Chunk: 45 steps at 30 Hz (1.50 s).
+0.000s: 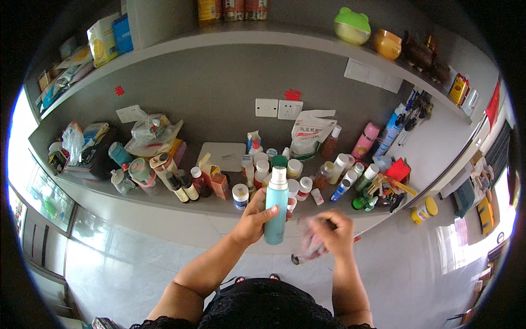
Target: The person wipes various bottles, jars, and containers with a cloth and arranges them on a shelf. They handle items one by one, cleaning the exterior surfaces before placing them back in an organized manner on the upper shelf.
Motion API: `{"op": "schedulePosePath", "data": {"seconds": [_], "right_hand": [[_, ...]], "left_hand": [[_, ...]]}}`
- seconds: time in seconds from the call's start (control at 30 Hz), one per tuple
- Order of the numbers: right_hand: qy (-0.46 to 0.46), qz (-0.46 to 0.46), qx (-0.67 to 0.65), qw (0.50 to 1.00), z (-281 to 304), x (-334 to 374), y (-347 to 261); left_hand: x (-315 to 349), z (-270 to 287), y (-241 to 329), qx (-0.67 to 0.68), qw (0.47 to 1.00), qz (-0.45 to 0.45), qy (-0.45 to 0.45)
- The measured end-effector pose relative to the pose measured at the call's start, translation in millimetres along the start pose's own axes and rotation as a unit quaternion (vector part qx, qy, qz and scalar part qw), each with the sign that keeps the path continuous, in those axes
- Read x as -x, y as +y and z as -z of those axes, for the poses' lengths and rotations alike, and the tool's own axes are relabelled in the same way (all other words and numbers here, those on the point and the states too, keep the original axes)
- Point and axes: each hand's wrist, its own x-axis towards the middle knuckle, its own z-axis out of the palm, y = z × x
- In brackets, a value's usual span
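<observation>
A: Describe the bottle.
B: Slim cylinder, pale teal body, rounded shoulder, stepped white cap fitted on top. Small print is visible low on the body; it is too small to read.
A: Location?
B: Held upright, cap uppermost, at the near side of the counter, right of the white jar with the blue label.
A: State of the left hand?
B: Closed around the bottle's middle. The thumb lies across the near face; fingers wrap behind, with tips showing at the right side. The forearm slants from near left toward far right.
A: State of the right hand?
B: Curled, gripping a pinkish-grey cloth, right of the bottle and apart from it. Hand and cloth are blurred; exact finger placement cannot be told. The forearm runs nearly straight away from the body.
</observation>
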Motion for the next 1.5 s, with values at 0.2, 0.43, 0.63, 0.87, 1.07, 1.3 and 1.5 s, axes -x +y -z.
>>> {"op": "schedulePosePath", "data": {"seconds": [0.2,0.43,0.63,0.87,1.07,1.3,1.5], "right_hand": [[0.163,0.017,-0.128,0.978,12.9,-39.4,-26.2],[-0.136,0.152,-0.018,0.979,6.5,-64.4,-48.8],[-0.108,0.118,0.032,0.987,24.2,-50.9,-44.3],[-0.051,0.250,0.142,0.957,-6.2,-41.2,-56.0],[0.028,0.278,0.263,0.923,-20.7,-26.5,-52.3],[0.043,0.290,0.197,0.935,-21.2,-22.6,-57.6],[0.007,0.190,0.214,0.958,-19.2,-24.7,-30.0]], "left_hand": [[4.2,-0.8,-17.6,-0.006,0.998,0.049,-0.029],[10.4,-3.4,-13.0,-0.124,0.989,0.028,-0.072],[22.5,-4.4,-14.9,-0.103,0.993,0.050,0.001],[15.8,-1.3,-17.8,-0.311,0.945,-0.060,0.083],[21.2,-10.2,-12.0,-0.459,0.851,-0.215,0.139],[23.4,-9.6,-7.8,-0.374,0.912,-0.152,0.070],[28.5,-8.9,4.4,-0.068,0.997,0.023,0.033]]}}
